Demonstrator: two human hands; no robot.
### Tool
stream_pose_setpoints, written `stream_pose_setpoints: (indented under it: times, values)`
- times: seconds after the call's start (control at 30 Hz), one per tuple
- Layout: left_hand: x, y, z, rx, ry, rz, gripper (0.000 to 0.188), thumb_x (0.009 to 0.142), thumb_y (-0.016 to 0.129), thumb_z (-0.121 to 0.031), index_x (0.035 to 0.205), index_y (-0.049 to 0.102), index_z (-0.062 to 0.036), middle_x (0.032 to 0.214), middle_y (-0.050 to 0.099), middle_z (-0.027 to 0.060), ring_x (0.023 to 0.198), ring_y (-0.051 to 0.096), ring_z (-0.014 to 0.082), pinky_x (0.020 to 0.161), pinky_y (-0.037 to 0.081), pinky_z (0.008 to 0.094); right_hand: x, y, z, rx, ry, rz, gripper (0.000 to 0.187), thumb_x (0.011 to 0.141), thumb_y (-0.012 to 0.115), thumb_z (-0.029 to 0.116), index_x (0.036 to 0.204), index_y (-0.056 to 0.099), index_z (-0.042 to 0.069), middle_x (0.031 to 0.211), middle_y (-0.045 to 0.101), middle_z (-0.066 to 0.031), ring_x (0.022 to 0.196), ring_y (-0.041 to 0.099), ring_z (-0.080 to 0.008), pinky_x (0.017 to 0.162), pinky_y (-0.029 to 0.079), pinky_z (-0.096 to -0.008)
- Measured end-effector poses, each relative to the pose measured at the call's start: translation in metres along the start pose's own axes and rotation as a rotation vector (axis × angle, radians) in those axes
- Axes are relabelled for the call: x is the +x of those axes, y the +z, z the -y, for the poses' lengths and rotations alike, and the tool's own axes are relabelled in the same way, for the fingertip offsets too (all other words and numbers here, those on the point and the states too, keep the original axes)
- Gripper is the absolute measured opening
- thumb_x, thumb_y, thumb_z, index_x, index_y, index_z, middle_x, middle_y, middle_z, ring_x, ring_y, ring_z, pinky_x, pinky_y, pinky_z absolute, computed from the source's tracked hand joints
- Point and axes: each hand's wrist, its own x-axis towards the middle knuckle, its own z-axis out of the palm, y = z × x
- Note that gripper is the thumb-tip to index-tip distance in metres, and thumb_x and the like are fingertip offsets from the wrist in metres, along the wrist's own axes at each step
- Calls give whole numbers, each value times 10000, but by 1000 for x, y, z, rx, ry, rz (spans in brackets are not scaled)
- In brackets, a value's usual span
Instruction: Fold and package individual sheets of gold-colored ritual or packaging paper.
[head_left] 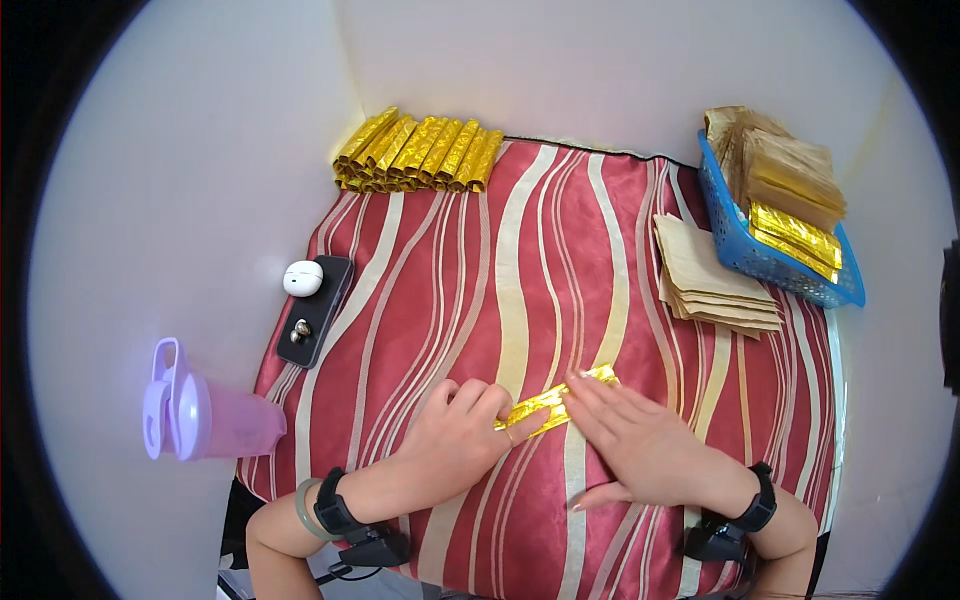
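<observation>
A narrow strip of folded gold foil paper (548, 407) lies slantwise on the striped cloth, close to the middle of the near half. My left hand (455, 435) is at its left end, fingers curled and one ringed digit pressed along the foil. Stretched flat, my right hand (640, 440) rests its fingertips on the right part of the strip, with the thumb held apart on the cloth. The fingers cover parts of the foil, so its folds cannot be fully made out.
Rolled gold foil tubes (420, 150) are stacked at the far left. At the far right, a blue basket (775, 265) holds brown and gold paper, beside a pile of brown sheets (710, 270). A phone (330, 300) with a white earbud case (303, 278) and a purple bottle (235, 415) lie left.
</observation>
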Motion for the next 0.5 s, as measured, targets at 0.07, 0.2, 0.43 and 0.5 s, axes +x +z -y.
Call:
stream_pose_setpoints:
  times: [0.07, 0.2, 0.43, 0.5]
  values:
    - [-1, -5, -1, -38, -24, 81, 517, 800, 619, -135, 1307, 627, -237, 933, 525, -6, 864, 509, 178, 737, 358, 341, -6, -5, -8, -64, 18, 18, 1051, 802, 578, 690, 1461, 312, -85, 1529, 333, -245, 1440, 317, -333, 1174, 265, -429]
    - [-5, -12, -1, -51, -11, 105, 479, 802, 613, -126, 1271, 650, -216, 965, 544, -3, 898, 526, 171, 749, 358, 353, -11, -7, -12, -126, 49, 33, 1039, 809, 562, 691, 1465, 316, -77, 1530, 341, -233, 1444, 312, -318, 1184, 238, -434]
    - [-5, -19, -3, -197, -62, -3, 281, 755, 739, -217, 1015, 741, -112, 980, 578, -1, 965, 546, 183, 807, 380, 389, -9, -5, -15, -233, 20, 21, 832, 907, 523, 572, 1453, 373, -37, 1525, 367, -199, 1427, 347, -291, 1182, 224, -473]
    - [-6, -16, -3, -204, -62, -32, 267, 740, 765, -239, 968, 750, -102, 969, 586, -2, 970, 546, 187, 816, 383, 397, -7, -3, -14, -257, 42, -19, 731, 919, 562, 490, 1417, 434, -30, 1514, 390, -175, 1395, 383, -291, 1171, 247, -476]
